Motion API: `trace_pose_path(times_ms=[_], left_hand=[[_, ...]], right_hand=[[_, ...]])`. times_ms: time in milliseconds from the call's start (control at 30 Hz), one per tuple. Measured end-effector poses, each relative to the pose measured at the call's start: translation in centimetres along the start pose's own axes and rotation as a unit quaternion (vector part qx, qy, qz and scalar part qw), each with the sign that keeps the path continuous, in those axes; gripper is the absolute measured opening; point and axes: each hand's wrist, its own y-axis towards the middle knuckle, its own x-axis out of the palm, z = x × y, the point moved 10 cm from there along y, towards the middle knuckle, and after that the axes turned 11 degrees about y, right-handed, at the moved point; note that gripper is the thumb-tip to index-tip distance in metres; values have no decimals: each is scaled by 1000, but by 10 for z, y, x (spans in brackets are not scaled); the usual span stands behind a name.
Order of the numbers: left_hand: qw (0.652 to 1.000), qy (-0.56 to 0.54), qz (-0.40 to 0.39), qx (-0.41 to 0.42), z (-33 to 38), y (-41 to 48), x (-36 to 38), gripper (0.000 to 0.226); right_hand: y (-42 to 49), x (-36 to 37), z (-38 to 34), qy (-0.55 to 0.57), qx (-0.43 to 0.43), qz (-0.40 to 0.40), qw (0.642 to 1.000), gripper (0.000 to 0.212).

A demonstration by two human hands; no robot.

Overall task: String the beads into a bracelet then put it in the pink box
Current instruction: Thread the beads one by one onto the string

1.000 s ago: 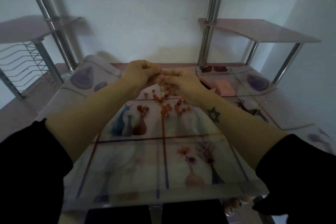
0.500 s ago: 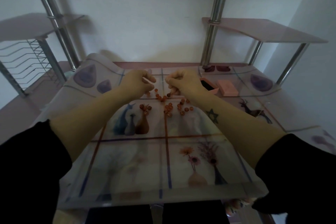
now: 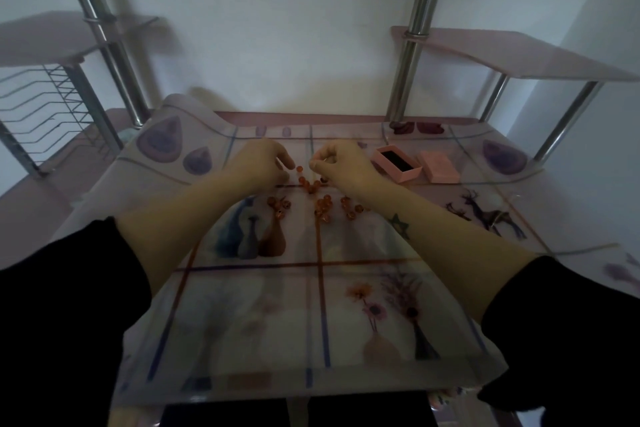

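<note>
Head view: your left hand (image 3: 263, 166) and right hand (image 3: 343, 163), fingers curled, flank the orange beads (image 3: 322, 204) on the table (image 3: 242, 322); whether they pinch anything cannot be told. The pink box (image 3: 398, 163) sits open near your right hand.

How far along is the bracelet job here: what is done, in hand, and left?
Done: the pink box stands open, lid beside it; a few beads hang on a short bead strand. In hand: the left hand and right hand seem to pinch its ends. Left: threading the loose beads lying on the table, closing the bracelet, boxing it.
</note>
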Motion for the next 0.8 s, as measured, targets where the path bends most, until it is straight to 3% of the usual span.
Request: trace_pose_path(times_ms=[367,533,600,700,800], left_hand=[[1000,-13,-4,-1,-4,4,4,22],[991,-132,-26,-28,-9,1,10,16],[969,-229,-56,-68,-14,-1,16,14],[898,-406,-120,-119,-14,-8,28,17],[830,-514,-165,-144,-7,-15,35,17]], right_hand=[[7,13,3,-71,-13,-21,997,10],[11,14,6,-91,-20,-7,996,10],[11,12,6,-88,-24,5,996,10],[10,8,4,-71,-35,26,997,10],[6,4,0,-47,-54,40,997,10]])
